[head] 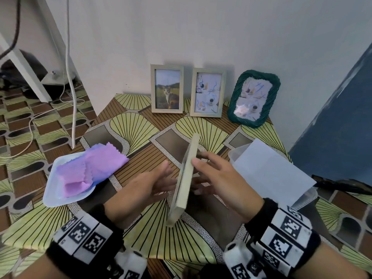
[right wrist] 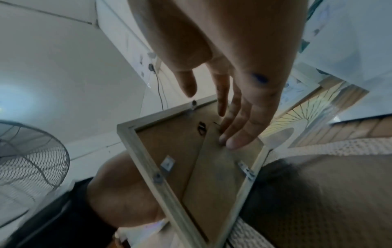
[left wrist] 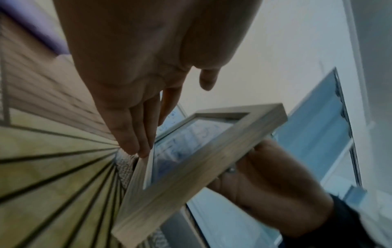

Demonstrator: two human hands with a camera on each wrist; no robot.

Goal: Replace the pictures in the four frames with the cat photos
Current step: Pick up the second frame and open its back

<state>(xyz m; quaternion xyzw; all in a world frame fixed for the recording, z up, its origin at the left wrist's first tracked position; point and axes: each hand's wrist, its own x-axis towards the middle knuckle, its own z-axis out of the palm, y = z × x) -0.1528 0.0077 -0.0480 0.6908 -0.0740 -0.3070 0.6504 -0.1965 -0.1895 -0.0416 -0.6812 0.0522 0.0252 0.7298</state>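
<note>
Tray with cloth (head: 60,190): sitting at the near left of the table (head: 141,125), touching neither hand.
Left hand (head: 149,186): I am laying straight, relaxed fingers (left wrist: 135,134) against the glass side of the pale wooden frame (head: 184,182); nothing is curled round it, so this hand is steadying, not gripping.
Frame in hand: I am holding it on edge between both hands, just above the near middle of the table, glass facing left, back facing right.
Right hand (head: 221,178): I am resting flat fingers (right wrist: 237,130) on the brown backing board (right wrist: 180,151); these too are extended, pressing rather than clamped.
Far row: a frame already showing a cat (head: 167,88), a second pale frame (head: 207,92) and a green woven frame (head: 253,98) are standing against the wall, the last two showing abstract pictures.
Container with paper (head: 271,170): standing at the near right.
Step in hand: I judge I am turning this frame over to open its back.
Next move: likely swinging the metal tabs (right wrist: 167,165) aside, then lifting the board while supporting the glass.
View differences: only the right wrist view is showing the tabs and board; only the left wrist view is showing the glass side, where the picture is too blurred to tell what it shows; only the head view is showing the other three frames.
</note>
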